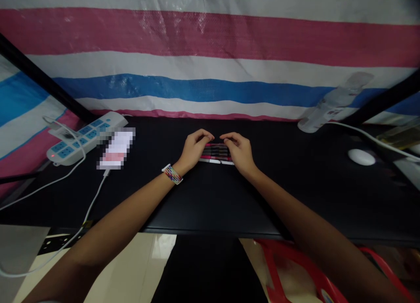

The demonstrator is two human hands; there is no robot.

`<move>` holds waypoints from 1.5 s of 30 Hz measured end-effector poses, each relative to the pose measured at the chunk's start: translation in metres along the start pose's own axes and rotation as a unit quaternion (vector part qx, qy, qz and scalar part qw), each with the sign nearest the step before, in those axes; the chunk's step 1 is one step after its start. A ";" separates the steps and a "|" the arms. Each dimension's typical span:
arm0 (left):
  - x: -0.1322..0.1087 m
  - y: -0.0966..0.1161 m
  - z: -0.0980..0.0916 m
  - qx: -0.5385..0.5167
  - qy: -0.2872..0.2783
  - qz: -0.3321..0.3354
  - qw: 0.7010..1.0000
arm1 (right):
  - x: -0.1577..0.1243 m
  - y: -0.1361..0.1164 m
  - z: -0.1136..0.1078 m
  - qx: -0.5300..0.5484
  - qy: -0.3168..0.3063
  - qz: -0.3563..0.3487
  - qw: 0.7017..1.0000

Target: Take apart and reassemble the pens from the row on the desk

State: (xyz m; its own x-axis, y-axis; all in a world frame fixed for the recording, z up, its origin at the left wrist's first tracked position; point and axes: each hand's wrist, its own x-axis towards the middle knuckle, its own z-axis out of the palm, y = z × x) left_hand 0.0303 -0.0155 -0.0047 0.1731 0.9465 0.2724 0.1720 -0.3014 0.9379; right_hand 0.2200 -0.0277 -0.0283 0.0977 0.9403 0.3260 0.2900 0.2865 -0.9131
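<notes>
Several pens (216, 152) lie side by side in a row on the black table (210, 202). Most look dark with pink or red parts, and a white one lies along the near side. My left hand (194, 149) is curled against the left end of the row, its thumb and index finger close together. At the opposite end, my right hand (241, 153) is bent the same way, thumb near index finger. Both hands cover the pen ends, and their lower fingers are hidden. A colourful patterned band (172, 174) circles my left wrist.
A white power strip (87, 139) and a blurred-out phone (117, 149) with a white cable lie at left. On the right are a clear bottle (333, 106), a white mouse (361, 157) and another cable. Striped sheeting (210, 36) hangs behind; a red stool (278, 272) stands below.
</notes>
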 end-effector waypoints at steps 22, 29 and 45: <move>0.006 -0.004 -0.008 -0.045 0.040 -0.026 0.998 | -0.019 -0.044 -0.016 -0.177 -0.236 -0.321 0.900; 0.005 0.001 -0.012 0.011 0.018 0.021 1.000 | -0.015 -0.039 -0.022 -0.218 -0.276 -0.344 0.871; 0.002 0.002 -0.013 0.047 -0.016 0.136 0.989 | 0.011 -0.022 -0.039 -0.116 -0.124 -0.175 0.970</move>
State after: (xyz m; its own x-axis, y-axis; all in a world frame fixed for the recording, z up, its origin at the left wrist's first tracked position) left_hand 0.0185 -0.0131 0.0006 0.2565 0.8250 0.5035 0.2046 -0.5555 0.8060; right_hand 0.2518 -0.0306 0.0054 -0.2686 0.8165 0.5111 0.4728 0.5740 -0.6685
